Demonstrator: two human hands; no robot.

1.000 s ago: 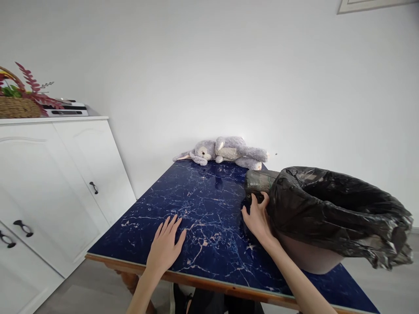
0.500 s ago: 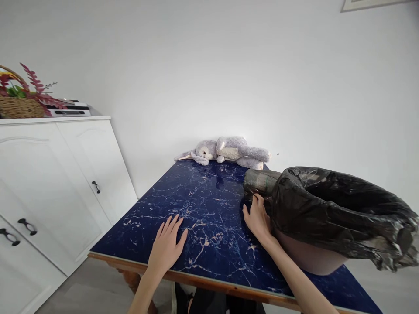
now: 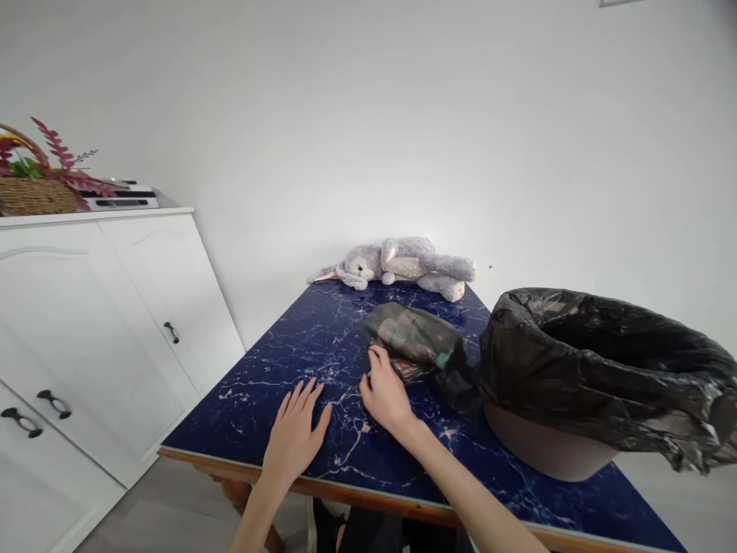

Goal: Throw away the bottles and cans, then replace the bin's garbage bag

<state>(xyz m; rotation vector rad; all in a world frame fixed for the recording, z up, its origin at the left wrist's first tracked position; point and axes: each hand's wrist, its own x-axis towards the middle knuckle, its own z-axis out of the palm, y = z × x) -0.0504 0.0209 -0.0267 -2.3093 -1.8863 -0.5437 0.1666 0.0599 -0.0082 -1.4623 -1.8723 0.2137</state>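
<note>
My left hand [image 3: 295, 434] lies flat near the front of the blue marble-patterned table [image 3: 253, 399], fingers stretched out and holding nothing. In the middle of the table is a black see-through plastic bag [image 3: 411, 334]. Inside it show bottle-like shapes, one with a green cap, and something red; I cannot make out the rest. My right hand [image 3: 388, 392] has its fingers closed on the near left side of this bag. To the right of the bag stands a trash bin [image 3: 553, 449] lined with a black bag [image 3: 576, 392], its mouth open.
A grey plush rabbit [image 3: 403, 265] lies on its side along the table's far edge, by the wall. On the left stands a white cabinet [image 3: 86, 322] with black handles, bearing a wicker basket [image 3: 38, 196] of artificial plants and a flat white device [image 3: 123, 201].
My right hand has pulled the filled plastic bag to the left, away from beside the bin, and more of it now shows. My left hand has stayed in place.
</note>
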